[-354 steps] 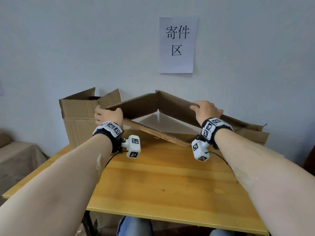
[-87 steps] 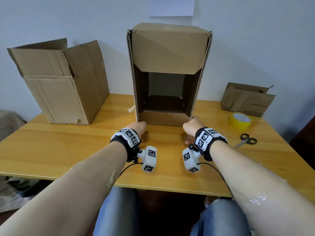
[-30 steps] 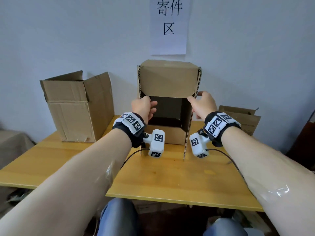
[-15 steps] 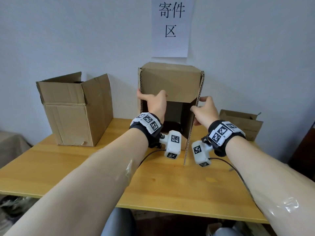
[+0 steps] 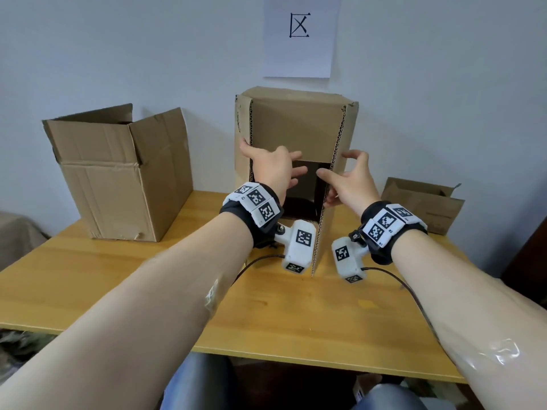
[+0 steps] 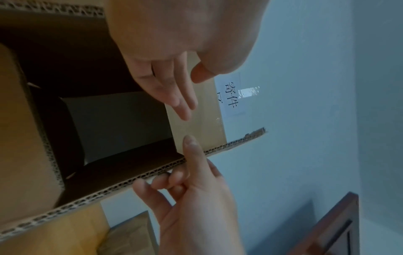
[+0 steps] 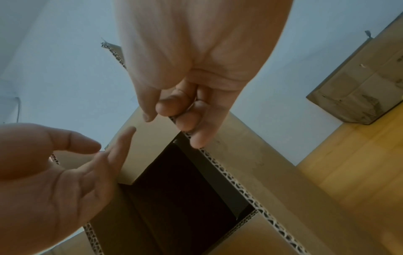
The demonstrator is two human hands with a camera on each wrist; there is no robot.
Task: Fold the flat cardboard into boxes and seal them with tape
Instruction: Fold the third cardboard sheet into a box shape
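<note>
A tall cardboard box (image 5: 296,125) lies on its side on the table, its open end facing me. Its top flap (image 6: 196,124) is folded down and its bottom flap is up. My left hand (image 5: 272,167) is spread in front of the opening, fingers straight near the top flap's lower edge, thumb by the left side flap. My right hand (image 5: 349,182) holds the right side flap (image 5: 327,223), fingers curled round its corrugated edge (image 7: 240,155). The right wrist view shows the right hand (image 7: 185,103) and the left hand (image 7: 65,181) close together.
An open cardboard box (image 5: 118,179) stands at the back left of the wooden table (image 5: 296,315). A smaller box (image 5: 423,205) sits at the back right. A paper sign (image 5: 300,37) hangs on the wall behind.
My left hand has moved from the box's left side to in front of the opening, fingers spread. My right hand stays on the right side flap. The top flap hangs lower.
</note>
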